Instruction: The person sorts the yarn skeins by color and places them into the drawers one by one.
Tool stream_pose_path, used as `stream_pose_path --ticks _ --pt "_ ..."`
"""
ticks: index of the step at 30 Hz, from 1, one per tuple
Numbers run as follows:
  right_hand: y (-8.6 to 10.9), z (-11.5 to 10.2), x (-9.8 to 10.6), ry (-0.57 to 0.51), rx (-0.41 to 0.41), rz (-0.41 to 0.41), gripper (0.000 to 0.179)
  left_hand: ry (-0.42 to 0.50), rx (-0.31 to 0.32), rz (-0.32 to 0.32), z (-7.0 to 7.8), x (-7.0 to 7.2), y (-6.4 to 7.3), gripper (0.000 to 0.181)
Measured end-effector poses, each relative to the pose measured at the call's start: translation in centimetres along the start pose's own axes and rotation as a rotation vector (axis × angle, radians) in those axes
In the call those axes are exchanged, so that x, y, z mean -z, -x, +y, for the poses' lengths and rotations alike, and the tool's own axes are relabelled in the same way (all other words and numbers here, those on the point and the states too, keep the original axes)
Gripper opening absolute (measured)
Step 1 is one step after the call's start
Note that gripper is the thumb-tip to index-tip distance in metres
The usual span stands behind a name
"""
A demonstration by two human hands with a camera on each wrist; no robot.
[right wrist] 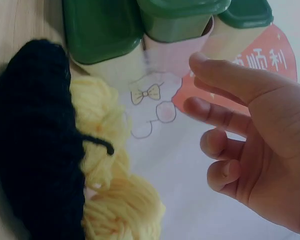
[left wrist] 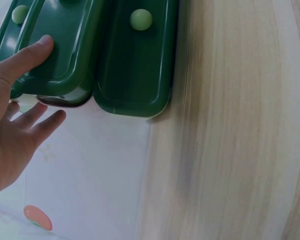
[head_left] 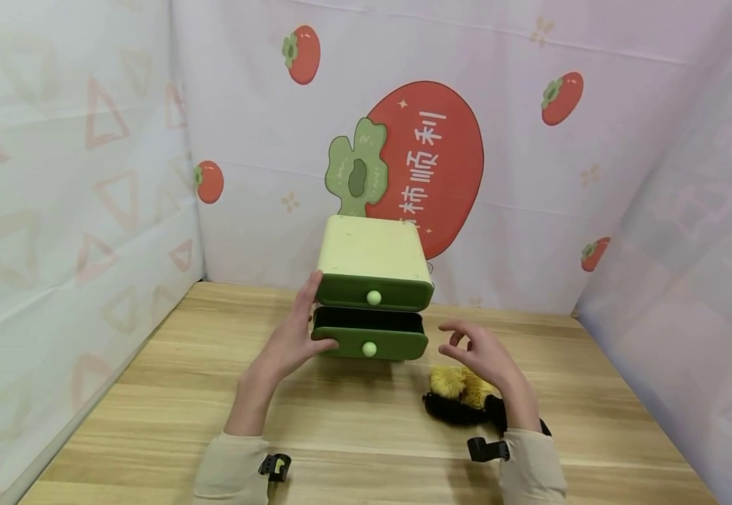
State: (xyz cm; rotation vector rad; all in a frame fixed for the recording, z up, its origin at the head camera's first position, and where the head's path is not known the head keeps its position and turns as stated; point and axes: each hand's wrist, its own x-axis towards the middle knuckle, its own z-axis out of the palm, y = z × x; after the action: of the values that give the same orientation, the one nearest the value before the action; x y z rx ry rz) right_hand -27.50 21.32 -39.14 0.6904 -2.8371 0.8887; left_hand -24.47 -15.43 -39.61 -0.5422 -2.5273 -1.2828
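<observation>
A cream cabinet [head_left: 372, 249] with green drawer fronts stands against the back cloth. Its middle drawer [head_left: 397, 345] is pulled out, showing a dark interior. My left hand [head_left: 287, 344] is at the cabinet's left side, its thumb laid across the front of that drawer. The other fingers [left wrist: 47, 127] extend along the side. Right of the drawer, my right hand [head_left: 479, 354] hovers with loosely bent fingers and holds nothing. Below it lie yellow yarn [head_left: 448, 382] and a black yarn bundle [head_left: 454, 410]. In the left wrist view, the bottom drawer [left wrist: 135, 65] has a round pale green knob.
The wooden table [head_left: 341, 428] reaches back to a cloth wall [head_left: 259, 238] printed with persimmons. Cloth also hangs along the left and right sides. Each sleeve has a black wrist mount, such as the right one [head_left: 487, 449].
</observation>
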Motion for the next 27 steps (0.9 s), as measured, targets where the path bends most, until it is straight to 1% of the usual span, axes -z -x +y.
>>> stream_pose_path --ticks 6,11,14,20,27 --pt "0.3 1.3 0.0 -0.041 -0.025 -0.109 0.045 -0.003 0.000 0.005 -0.1 0.0 -0.1 0.128" --pt "0.6 2.3 -0.3 -0.059 -0.018 -0.185 0.053 0.001 -0.005 0.001 -0.1 0.0 -0.1 0.128" --pt "0.7 2.6 -0.3 -0.077 -0.006 -0.217 0.055 0.007 -0.006 0.001 -0.1 0.0 -0.1 0.127" --pt "0.9 2.9 -0.4 -0.133 -0.041 -0.294 0.058 -0.005 -0.006 0.003 -0.1 0.0 0.0 0.126" --pt "0.7 2.9 -0.5 -0.093 -0.102 -0.365 0.056 -0.005 -0.017 0.008 -0.2 0.0 -0.1 0.126"
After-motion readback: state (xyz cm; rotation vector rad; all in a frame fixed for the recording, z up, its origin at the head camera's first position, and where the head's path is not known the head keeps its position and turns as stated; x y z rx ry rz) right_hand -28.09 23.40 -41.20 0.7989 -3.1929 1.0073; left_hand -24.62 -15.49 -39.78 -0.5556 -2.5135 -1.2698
